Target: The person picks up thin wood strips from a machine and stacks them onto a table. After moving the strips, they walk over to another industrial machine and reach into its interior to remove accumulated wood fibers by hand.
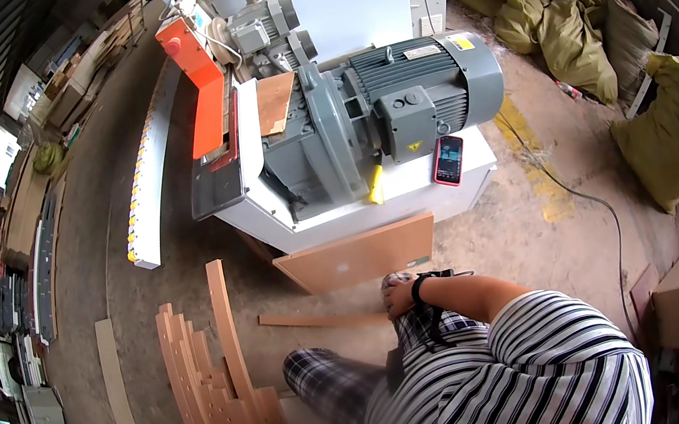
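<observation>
Leftmost, a stack of brown boards [252, 415] ran lengthwise away from the body. Next, a narrow brown strip [321, 318] lay crosswise on the floor, while a rectangular brown panel [356, 256] stood on edge before the white machine base [325, 231]. Farther right, the right hand [397, 296] rested on the plaid-clad knee [396, 278], nearest the strip's right end, with the panel ahead and slightly left; whether its fingers clasped anything, I couldn't tell. The left hand was out of sight.
</observation>
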The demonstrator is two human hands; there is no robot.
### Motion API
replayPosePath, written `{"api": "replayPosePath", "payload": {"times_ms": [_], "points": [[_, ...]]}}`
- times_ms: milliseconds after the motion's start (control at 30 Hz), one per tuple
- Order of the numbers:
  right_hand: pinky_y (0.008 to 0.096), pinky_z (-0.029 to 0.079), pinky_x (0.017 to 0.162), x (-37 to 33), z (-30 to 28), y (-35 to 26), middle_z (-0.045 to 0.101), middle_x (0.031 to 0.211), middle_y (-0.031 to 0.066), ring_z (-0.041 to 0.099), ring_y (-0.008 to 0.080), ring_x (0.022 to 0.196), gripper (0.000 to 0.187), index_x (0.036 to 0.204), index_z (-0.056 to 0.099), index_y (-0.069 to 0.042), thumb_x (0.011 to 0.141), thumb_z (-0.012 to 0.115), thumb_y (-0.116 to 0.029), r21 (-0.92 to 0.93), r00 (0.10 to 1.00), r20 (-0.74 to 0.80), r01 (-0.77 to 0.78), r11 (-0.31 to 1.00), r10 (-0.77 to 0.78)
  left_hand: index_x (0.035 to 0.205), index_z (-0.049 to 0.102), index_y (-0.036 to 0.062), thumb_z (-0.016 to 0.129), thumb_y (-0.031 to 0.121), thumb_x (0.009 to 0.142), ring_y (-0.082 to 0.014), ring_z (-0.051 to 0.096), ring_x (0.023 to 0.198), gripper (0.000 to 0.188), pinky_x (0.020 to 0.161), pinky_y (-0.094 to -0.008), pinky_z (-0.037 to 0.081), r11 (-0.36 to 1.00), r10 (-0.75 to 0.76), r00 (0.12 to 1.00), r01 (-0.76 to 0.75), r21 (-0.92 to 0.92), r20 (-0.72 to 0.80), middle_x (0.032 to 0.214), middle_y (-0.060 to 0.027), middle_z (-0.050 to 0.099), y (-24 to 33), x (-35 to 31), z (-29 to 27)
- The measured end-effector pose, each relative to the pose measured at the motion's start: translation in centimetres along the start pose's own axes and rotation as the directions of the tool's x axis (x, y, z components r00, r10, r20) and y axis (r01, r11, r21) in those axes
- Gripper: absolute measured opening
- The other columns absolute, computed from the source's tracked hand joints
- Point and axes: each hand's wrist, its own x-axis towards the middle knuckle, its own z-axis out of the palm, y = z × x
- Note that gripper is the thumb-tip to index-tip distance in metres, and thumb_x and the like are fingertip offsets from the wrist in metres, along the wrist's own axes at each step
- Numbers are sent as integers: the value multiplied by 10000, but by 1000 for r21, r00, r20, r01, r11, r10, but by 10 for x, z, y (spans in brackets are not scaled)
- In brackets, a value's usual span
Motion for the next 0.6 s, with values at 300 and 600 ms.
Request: {"api": "replayPosePath", "payload": {"times_ms": [300, 600], "points": [[601, 257, 1043, -34, -40, -43, 390, 1424, 106, 256, 350, 1354, 608, 1282, 558, -210, 779, 498, -548, 81, 995, -11, -98, 992, 99, 1433, 298, 37, 330, 633, 913, -460, 449, 1217, 791, 1027, -549, 346, 751, 313, 948, -210, 626, -58, 1321, -318, 451, -93, -1, 95], [693, 164, 1037, -20, -25, -27, 237, 1525, 8, 101, 345, 1415, 581, 1296, 516, -383, 774, 518, -641, 74, 979, 81, -191, 979, 185, 1423, 298, -14, 178, 601, 954, -475, 418, 1248, 782, 1029, -545, 341, 864, 8, 996, -50, 500, 86, 1331, -339, 428, -69, 13, 90]]}}
